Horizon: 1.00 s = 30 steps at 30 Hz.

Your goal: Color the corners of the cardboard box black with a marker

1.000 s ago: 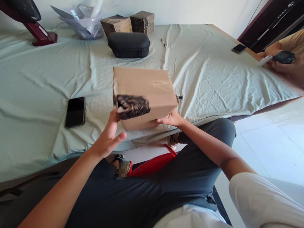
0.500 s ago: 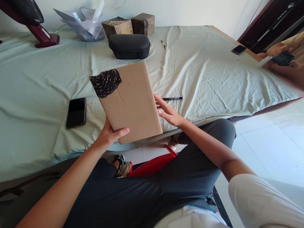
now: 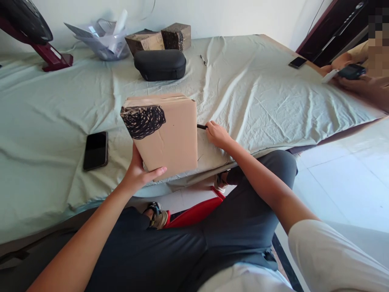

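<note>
Against a plain white wall [image 3: 231, 16] stands a cloth-covered table [image 3: 261, 105], its pale green fabric drawn into soft, raised creases. Over the middle of its front edge a cardboard box [image 3: 174, 142] is held up, one broad, smooth brown face turned toward the person; along the top, layered and slightly ragged edges show. Dense black looping scribble fills that face's upper left corner. Its right side runs nearly upright, while the left slants inward toward the bottom; with the depth hidden, I cannot tell which way the box is longest.

Clasping the lower left part, the left hand [image 3: 138, 170] lays its thumb across the face, the other fingers out of sight behind. Just right of the box, the right hand [image 3: 217, 134] pinches a slim black pen [image 3: 201, 126], whose long axis runs sideways, roughly along the front edge. Its left end meets the outline of the box; touching or passing behind, I cannot say.

Left of the box, near the front edge, lies a glossy phone [image 3: 95, 151], pointing toward the back edge. Farther back sits a rounded, oblong black case [image 3: 159, 65], before two scribbled cartons [image 3: 176, 37] and a translucent plastic basket [image 3: 117, 48]. At the right edge another person's hand [image 3: 342, 61] holds a dark device [image 3: 351, 71].
</note>
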Tool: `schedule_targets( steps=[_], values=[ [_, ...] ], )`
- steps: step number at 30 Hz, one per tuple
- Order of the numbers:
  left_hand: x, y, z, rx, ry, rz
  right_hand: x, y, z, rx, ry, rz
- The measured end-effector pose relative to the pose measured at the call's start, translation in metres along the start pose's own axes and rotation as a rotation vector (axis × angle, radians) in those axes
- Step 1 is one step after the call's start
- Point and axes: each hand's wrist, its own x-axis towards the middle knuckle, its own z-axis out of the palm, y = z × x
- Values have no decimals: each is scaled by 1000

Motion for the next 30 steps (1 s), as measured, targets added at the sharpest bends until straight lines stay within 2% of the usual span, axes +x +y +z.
schedule_targets(
  steps=[6, 13, 19, 26, 28, 30],
  values=[
    [-6, 7, -1, 38, -13, -33, -3, -10, -9, -2, -64, 37],
    [-5, 8, 0, 25, -15, -28, -1, -11, -13, -38, -28, 149],
    [-1, -2, 2, 15, -1, 13, 1, -8, -40, -24, -181, 184],
    [-1, -12, 4, -19, 25, -8, 2, 30, -82, 318, -400, 187],
    [0, -15, 4, -33, 27, -23, -2, 34, -92, 437, -394, 187],
    [0, -15, 5, -45, 28, -35, -4, 33, -98, 582, -290, 191]
  ],
)
